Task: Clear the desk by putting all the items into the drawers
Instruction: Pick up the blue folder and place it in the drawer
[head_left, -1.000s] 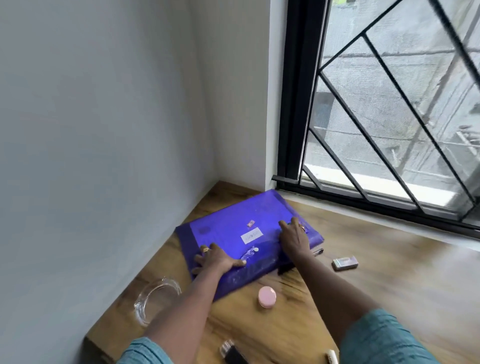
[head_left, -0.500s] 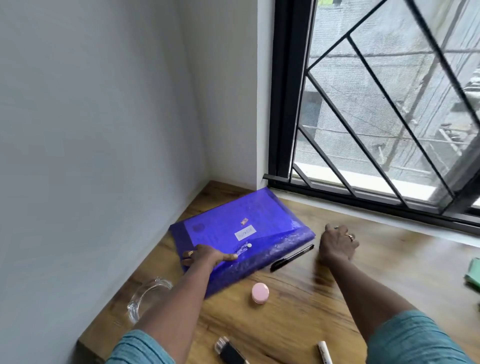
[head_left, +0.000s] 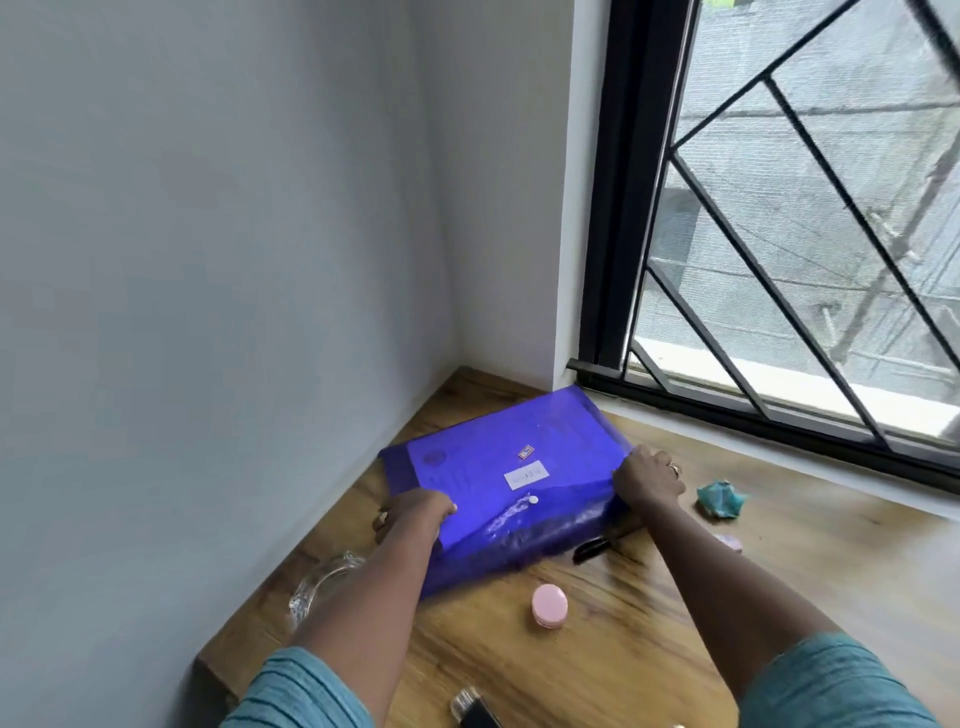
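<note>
Wooden desk (head_left: 779, 561) by window (head_left: 779, 260); left hand (head_left: 410, 519) and right hand (head_left: 647, 480) seemingly grasp blue folder (head_left: 498, 447)

Just a plain pale wall (head_left: 208, 260) on the left, running into a white pillar (head_left: 498, 208) at the corner. The window (head_left: 789, 249) has a chunky black frame (head_left: 623, 182) and diagonal bars (head_left: 768, 82) (grey building (head_left: 857, 67) outside, pretty blurry).
</note>
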